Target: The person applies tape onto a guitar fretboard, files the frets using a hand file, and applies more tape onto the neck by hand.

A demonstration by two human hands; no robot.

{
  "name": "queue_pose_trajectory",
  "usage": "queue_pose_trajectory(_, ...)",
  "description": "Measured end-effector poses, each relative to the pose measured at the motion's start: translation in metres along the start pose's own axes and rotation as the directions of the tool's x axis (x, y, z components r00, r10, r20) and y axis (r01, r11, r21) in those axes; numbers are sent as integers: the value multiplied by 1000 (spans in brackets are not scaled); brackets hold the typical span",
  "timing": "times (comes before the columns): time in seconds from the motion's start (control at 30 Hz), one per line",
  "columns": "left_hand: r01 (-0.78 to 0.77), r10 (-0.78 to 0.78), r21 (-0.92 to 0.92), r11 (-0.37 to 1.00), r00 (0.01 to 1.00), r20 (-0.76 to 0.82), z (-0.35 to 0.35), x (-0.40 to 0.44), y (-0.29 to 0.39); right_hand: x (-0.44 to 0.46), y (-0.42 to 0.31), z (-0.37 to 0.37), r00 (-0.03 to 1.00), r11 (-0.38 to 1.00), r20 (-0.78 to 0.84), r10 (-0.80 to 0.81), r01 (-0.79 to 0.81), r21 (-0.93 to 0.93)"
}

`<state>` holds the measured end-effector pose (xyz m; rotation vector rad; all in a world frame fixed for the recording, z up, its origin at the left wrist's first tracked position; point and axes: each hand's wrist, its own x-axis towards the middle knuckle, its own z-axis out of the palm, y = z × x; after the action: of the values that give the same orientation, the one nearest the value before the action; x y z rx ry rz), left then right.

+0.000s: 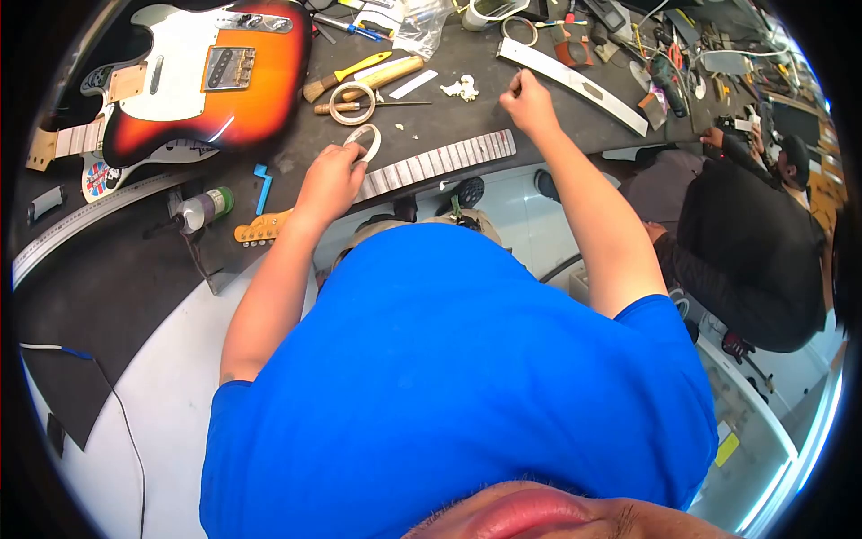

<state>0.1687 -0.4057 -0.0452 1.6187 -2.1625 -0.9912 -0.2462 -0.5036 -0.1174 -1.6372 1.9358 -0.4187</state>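
My left hand (325,187) has its fingers closed on a roll of tape (374,144), held over the near edge of the bench. Under and beside that hand lies a guitar neck (440,162), its fretboard covered in pale strips between the frets. Its orange headstock (259,230) shows left of my wrist. My right hand (532,106) is raised above the bench with its fingers curled in a pinch; whatever may be in them is too small to make out. Just beyond it rests a long silver metal beam (549,68).
A sunburst guitar body (269,76) lies at the back left. Near it are a brush (319,88), another tape roll (352,121), crumpled tape scraps (462,87) and a blue crank tool (262,189). A bottle (206,208) stands left. Another person (745,225) works at the right.
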Motion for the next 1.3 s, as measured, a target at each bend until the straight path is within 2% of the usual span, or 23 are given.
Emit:
queue_pose_trajectory(0.17,4,-4,13,1000,999,39,9,0,-2,-12,32,11,999,995,27,47,-49,88)
queue_pose_trajectory(0.2,8,-9,24,1000,999,40,10,1,-1,-16,30,9,993,993,-34,-116,116,-1)
queue_pose_trajectory(0.27,10,-12,35,999,999,43,11,3,1,-24,25,7,891,888,-109,-440,414,-201)
queue_pose_trajectory(0.37,-15,13,37,999,999,47,10,8,4,-58,-1,-1,879,841,292,-377,457,-290)
queue_pose_trajectory(0.4,-33,31,38,999,998,47,11,9,5,-66,-2,6,866,824,272,-419,489,-287)
queue_pose_trajectory(0.53,-94,92,43,995,995,46,13,15,9,-86,-5,17,859,822,227,-459,507,-258)
queue_pose_trajectory(0.63,-62,60,33,998,996,66,9,13,17,-86,-6,21,862,821,191,-470,506,-265)
queue_pose_trajectory(0.73,-19,15,41,999,996,90,8,11,20,-83,-5,25,830,767,208,-517,557,-319)
queue_pose_trajectory(1.03,-80,80,35,996,997,5,14,4,9,-82,6,39,727,612,231,-647,675,-411)
queue_pose_trajectory(1.13,-76,76,14,997,997,5,10,-1,8,-75,9,41,760,669,159,-630,636,-385)
queue_pose_trajectory(1.23,-49,48,22,999,999,19,10,-6,7,-58,10,42,825,764,-10,-565,518,-384)
queue_pose_trajectory(1.27,-42,41,32,999,999,18,10,-7,6,-54,11,40,814,797,-116,-569,512,-320)
queue_pose_trajectory(1.3,-36,36,42,998,999,15,11,-8,4,-54,9,34,819,795,-56,-571,534,-286)
